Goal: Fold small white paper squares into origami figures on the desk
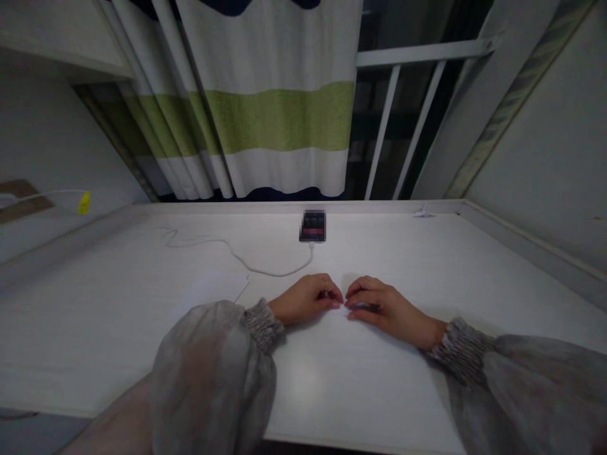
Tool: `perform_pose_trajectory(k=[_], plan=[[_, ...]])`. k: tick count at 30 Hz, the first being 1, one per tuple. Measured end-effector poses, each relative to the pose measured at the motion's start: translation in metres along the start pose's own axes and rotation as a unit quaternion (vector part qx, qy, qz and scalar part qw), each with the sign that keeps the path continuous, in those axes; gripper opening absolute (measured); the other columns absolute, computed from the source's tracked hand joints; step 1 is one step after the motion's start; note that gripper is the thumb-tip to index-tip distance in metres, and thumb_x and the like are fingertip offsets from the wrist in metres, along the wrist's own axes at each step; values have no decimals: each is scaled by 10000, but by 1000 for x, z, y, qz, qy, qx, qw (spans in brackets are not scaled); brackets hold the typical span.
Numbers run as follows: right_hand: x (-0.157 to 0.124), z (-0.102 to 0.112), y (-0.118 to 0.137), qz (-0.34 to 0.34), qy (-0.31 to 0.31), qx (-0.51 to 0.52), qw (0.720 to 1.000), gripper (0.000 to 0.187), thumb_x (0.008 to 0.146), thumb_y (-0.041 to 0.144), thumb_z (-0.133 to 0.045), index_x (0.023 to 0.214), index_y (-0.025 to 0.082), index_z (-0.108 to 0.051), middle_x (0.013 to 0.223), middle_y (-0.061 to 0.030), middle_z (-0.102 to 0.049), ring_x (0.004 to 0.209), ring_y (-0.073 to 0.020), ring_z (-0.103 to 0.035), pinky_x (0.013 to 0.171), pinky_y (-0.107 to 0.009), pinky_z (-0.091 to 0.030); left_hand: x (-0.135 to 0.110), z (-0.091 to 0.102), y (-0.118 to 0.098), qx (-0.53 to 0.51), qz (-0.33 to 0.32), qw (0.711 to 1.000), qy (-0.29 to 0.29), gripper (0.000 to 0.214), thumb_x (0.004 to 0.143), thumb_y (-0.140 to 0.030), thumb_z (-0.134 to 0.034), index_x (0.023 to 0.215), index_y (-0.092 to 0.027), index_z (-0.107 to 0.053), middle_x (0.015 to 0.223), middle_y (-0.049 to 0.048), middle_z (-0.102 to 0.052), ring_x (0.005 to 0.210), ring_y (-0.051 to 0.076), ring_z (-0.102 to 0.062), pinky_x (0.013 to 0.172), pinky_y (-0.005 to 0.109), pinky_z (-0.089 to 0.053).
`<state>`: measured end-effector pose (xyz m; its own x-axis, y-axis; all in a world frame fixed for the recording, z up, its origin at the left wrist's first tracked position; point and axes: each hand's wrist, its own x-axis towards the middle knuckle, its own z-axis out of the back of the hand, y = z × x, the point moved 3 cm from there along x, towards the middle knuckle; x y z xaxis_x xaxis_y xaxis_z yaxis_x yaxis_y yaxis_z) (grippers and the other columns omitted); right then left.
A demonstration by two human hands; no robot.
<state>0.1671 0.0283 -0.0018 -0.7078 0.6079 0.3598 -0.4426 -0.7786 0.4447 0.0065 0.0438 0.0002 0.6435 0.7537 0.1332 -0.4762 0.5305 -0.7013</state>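
Observation:
A small piece of white paper [340, 311] lies low over the white desk, between my two hands. My left hand [310, 298], with a ring on one finger, pinches its left side between thumb and fingers. Facing it, my right hand [386, 308] has its thumb and fingertips closed on the right side of the paper. The fingertips of both hands nearly meet at the middle. Much of the paper is hidden by the fingers, so its exact shape cannot be made out.
A phone [313, 226] stands at the back of the desk [308, 392], with a white cable [265, 273] running left. White paper sheets [211, 292] lie beyond my left forearm. A small folded paper piece [423, 213] sits at the back right. A curtain [284, 120] hangs behind.

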Motion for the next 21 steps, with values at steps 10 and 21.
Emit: perform_pose_trajectory(k=[10,21], plan=[[1,-1,0,-22,-12,16,1000,85,769,216,-589,815,177,-648,870,-55,-583,840,-163,-532,776,-338,-444,0,-4,-6,82,-41,995,-39,99,766,-127,-545,801,-135,-636,766,22,-568,731,107,-515,709,240,-408],[0,-2,2,-19,-18,12,1000,100,778,222,-577,792,175,-664,860,-63,-590,822,-164,-534,746,-325,-447,-3,-8,-8,31,-4,998,-47,84,745,-168,-568,798,-145,-628,754,7,-553,652,89,-490,629,224,-402]])
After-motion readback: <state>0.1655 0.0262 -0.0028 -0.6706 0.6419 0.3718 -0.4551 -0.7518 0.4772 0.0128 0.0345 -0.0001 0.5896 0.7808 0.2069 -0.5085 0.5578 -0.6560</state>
